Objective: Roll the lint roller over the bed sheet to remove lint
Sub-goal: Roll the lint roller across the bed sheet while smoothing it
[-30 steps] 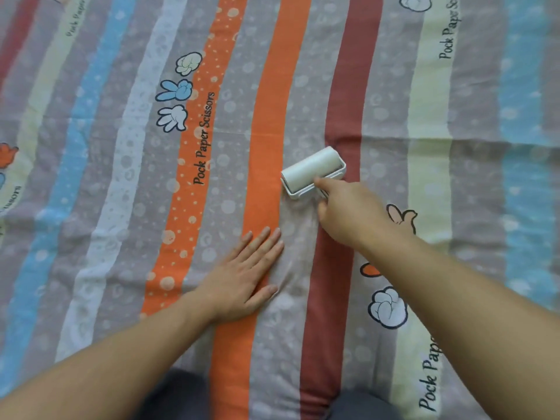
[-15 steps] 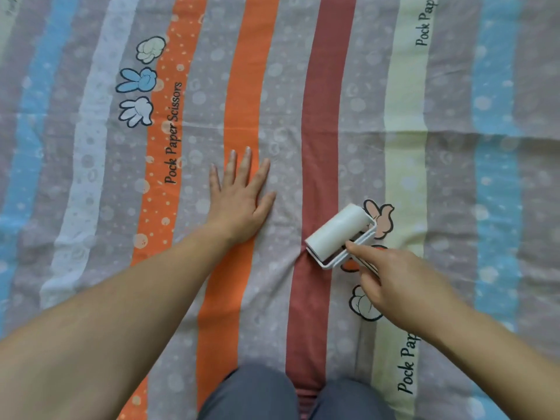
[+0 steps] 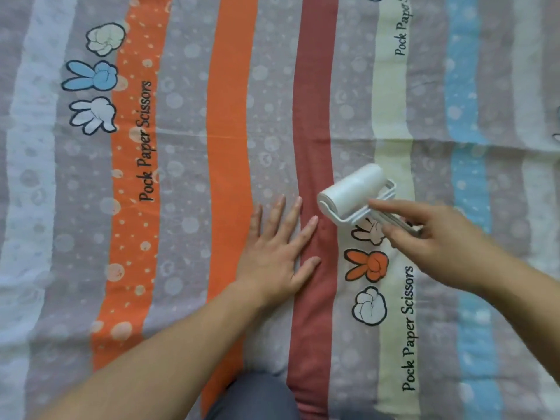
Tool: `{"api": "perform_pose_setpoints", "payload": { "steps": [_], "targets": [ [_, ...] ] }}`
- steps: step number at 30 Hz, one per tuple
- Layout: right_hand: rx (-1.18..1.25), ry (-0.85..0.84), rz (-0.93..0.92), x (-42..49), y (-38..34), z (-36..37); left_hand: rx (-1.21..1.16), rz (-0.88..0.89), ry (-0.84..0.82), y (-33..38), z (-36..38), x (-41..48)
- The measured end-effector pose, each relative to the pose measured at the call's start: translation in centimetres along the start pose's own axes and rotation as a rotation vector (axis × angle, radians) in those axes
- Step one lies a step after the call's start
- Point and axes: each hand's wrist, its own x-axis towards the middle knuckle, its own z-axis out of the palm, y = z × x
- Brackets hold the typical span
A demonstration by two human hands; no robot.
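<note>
1. Most of the handle (image 3: 397, 220) of the lint roller (image 3: 353, 190) is buried in the right hand (image 3: 439, 247). Only a short pale stretch shows between the fingers and the white frame.
2. It cannot be told whether the roller presses on the cloth or sits just above it.
3. Both forearms are cut off, the left by the bottom edge and the right by the right edge. A grey patch of clothing (image 3: 257, 398) at bottom centre is cut off too.
4. A printed cartoon hand (image 3: 368, 233) is partly covered by the handle and the right fingers.
5. The left hand (image 3: 272, 259) lies palm down at centre frame, fingers straight and slightly spread, holding nothing. It lies across a grey band and the dark red stripe (image 3: 315, 95).
6. The right hand, at right centre, curls round the handle, its index finger stretched along it towards the roller.
7. The lint roller is a white cylinder in a white plastic frame, set diagonally with its far end towards the upper right. It is right of centre, near the left fingertips but apart from them.
8. The bed sheet (image 3: 230, 101) fills the frame with wavy coloured stripes, pale bubbles and "Pock Paper Scissors" lettering. A crease runs across it at mid-height.
</note>
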Motion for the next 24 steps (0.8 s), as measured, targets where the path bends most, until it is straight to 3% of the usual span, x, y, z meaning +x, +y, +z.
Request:
{"api": "perform_pose_setpoints", "payload": {
  "steps": [4,9,19,24],
  "targets": [
    [-0.083,0.135,-0.005,6.9,-2.9,2.5,-0.032,0.049,-0.021,1.7,0.4,-0.5],
    [-0.174,0.162,-0.011,9.6,-3.8,3.5,-0.063,0.054,-0.021,2.3,0.7,-0.8],
    [-0.335,-0.022,-0.026,0.5,3.8,2.2,-0.210,-0.193,0.090,2.4,1.0,-0.8],
    [-0.357,-0.039,-0.124,-3.2,9.2,2.2,-0.094,-0.298,0.097,3.7,1.0,0.2]
  ]
}}
